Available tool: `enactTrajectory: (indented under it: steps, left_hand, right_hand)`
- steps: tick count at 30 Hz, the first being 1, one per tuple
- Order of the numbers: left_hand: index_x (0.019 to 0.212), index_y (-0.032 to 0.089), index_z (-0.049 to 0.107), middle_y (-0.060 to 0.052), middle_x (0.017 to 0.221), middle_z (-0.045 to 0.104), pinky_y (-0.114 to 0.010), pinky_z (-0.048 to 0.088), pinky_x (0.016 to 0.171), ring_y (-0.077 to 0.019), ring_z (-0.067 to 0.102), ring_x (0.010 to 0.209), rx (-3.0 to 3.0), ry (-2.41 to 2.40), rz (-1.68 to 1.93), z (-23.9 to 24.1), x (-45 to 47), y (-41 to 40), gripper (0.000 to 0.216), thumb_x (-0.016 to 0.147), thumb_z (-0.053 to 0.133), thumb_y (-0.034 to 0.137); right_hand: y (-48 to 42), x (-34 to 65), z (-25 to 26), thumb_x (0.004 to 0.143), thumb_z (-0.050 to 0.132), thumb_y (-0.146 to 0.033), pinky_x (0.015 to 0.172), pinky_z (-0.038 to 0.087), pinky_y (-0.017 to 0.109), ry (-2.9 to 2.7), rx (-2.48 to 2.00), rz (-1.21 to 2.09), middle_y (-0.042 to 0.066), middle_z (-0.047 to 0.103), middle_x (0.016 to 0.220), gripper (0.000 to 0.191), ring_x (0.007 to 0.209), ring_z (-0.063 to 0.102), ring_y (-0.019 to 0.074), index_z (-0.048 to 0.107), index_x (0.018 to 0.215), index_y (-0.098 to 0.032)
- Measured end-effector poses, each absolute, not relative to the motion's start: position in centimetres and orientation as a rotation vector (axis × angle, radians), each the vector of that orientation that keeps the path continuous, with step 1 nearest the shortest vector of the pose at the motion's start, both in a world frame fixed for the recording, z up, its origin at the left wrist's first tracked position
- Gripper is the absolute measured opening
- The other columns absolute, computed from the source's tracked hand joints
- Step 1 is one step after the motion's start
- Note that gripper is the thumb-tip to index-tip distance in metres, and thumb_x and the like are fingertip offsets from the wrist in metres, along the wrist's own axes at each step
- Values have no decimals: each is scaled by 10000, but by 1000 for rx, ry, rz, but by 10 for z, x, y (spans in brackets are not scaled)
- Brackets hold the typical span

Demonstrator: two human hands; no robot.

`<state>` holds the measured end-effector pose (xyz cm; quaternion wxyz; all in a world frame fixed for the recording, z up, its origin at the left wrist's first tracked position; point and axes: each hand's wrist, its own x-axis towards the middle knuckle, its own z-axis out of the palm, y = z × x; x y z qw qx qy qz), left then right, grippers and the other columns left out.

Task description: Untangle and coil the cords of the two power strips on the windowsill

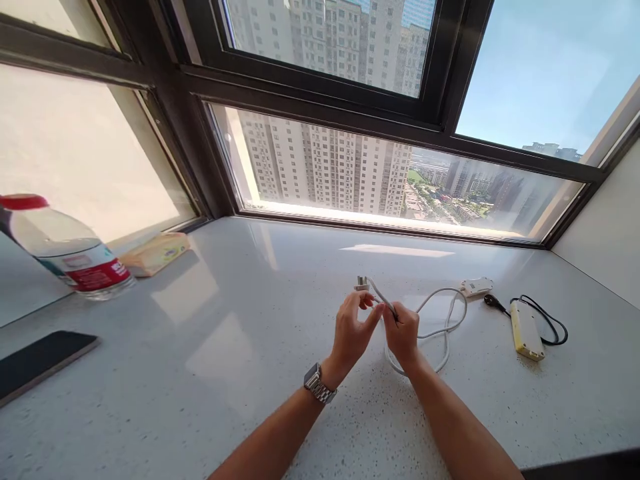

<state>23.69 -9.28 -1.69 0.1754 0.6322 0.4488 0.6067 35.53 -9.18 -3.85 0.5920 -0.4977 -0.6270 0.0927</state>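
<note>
Both my hands meet above the white speckled sill (pixel 210 360), pinching a white cable (pixel 453 323). My left hand (pixel 353 330), with a metal watch on the wrist, grips the cable just below its white plug (pixel 362 283), which points up and away. My right hand (pixel 403 333) holds the same cable a little lower. The rest of the cable loops on the sill to the right and ends at a small white adapter (pixel 477 287).
A yellow power bank (pixel 525 330) with a black cord (pixel 547 320) lies at the right. A water bottle (pixel 65 250) with a red label, a tissue pack (pixel 156 253) and a dark phone (pixel 43 360) lie at the left. Windows stand behind.
</note>
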Motion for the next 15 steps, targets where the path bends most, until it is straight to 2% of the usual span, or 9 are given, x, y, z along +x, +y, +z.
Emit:
enactTrajectory:
  steps: [5,9,12,15]
  left_hand:
    - [690,211,470,24,635,545,-262,399,608,-143,519,591,1719,1345,1595,-29,235,-89,329,711,646,488]
    - [841,206,515,-16,744,644,-291,444,685,-179,616,732,1596,1229,1529,-33,238,-89,345,708,658,490]
    - [893,197,472,-36,774,663,-306,474,680,-182,637,742,1343,1068,1520,-36,240,-86,371,747,614,507]
    - [900,192,439,-32,786,663,-306,496,663,-177,649,739,1093,939,1523,-36,239,-83,384,733,643,472]
  right_hand:
    - [-96,355,-55,903,437,-487,461,256,224,-1494,-1114,223,-51,392,453,457,447,305,84,498,569,-182]
    - [-98,359,-55,914,427,-461,464,283,220,-1511,-1107,243,-42,440,471,421,441,351,89,553,631,-176]
    - [-101,360,-52,916,440,-422,489,321,224,-1578,-1087,255,-23,504,502,378,466,422,99,596,681,-171]
    - [-104,360,-49,918,451,-358,548,379,236,-1655,-990,267,26,613,632,315,554,519,119,626,735,-171]
